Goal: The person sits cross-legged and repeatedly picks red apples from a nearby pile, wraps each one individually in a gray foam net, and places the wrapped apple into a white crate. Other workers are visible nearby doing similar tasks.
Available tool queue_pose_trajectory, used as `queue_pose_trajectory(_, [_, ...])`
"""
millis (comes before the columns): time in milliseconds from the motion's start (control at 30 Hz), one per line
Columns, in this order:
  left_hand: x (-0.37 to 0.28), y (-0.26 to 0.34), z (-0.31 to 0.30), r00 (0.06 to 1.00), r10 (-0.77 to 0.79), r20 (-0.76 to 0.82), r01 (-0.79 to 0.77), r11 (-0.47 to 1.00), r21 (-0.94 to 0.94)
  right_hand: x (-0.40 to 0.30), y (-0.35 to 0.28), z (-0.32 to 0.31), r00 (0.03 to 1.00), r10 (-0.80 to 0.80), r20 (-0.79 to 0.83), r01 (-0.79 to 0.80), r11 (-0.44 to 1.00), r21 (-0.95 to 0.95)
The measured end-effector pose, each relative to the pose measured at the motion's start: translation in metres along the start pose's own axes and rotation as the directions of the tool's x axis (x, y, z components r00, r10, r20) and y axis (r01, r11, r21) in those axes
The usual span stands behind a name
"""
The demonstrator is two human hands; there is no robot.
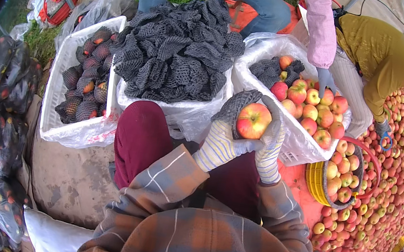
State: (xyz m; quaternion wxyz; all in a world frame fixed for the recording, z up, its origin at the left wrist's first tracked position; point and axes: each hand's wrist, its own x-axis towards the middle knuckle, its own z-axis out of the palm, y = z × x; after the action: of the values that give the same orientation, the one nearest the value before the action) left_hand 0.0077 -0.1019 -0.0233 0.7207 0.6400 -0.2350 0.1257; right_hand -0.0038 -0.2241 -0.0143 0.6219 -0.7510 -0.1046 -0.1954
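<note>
Between my two gloved hands is a red-and-yellow apple (254,120), its stem end facing up. My left hand (219,145) grips it from the left, along with a dark grey foam net sleeve (239,102) that lies against the apple's far left side. My right hand (272,141) presses on the apple's right side, thumb and fingers curved around it. Just beyond, a white plastic crate (293,155) lined with clear film holds loose apples and a few netted ones. Left of it, a heap of grey foam net sleeves (178,50) fills another lined crate (188,111).
A white crate (49,116) of netted apples stands at left, near bagged apples (7,93). A yellow basket (314,183) of apples sits by a large apple pile (387,189). Across from me a co-worker's gloved hand (325,82) reaches into the apple crate; another person (378,55) bends over the pile.
</note>
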Motion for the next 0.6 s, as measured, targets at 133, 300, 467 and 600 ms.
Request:
queue_pose_trajectory(133, [0.001,0.010,-0.006,0.998,0.021,0.054,-0.014,0.990,-0.138,-0.012,-0.003,-0.001,0.990,-0.091,-0.106,0.094,0.995,0.021])
queue_pose_trajectory(300, [-0.008,0.046,-0.019,0.916,-0.351,0.194,0.360,0.509,-0.782,-0.008,0.035,-0.028,0.888,0.444,0.120,-0.363,0.515,0.776])
queue_pose_trajectory(467, [-0.017,0.023,-0.027,0.891,-0.340,0.299,0.407,0.309,-0.860,-0.024,-0.015,0.000,0.722,0.258,0.642,-0.687,0.155,0.710])
queue_pose_trajectory(600, [-0.025,0.022,-0.034,0.906,-0.253,0.338,0.401,0.261,-0.878,-0.031,-0.019,-0.002,0.771,0.271,0.575,-0.519,0.792,0.322])
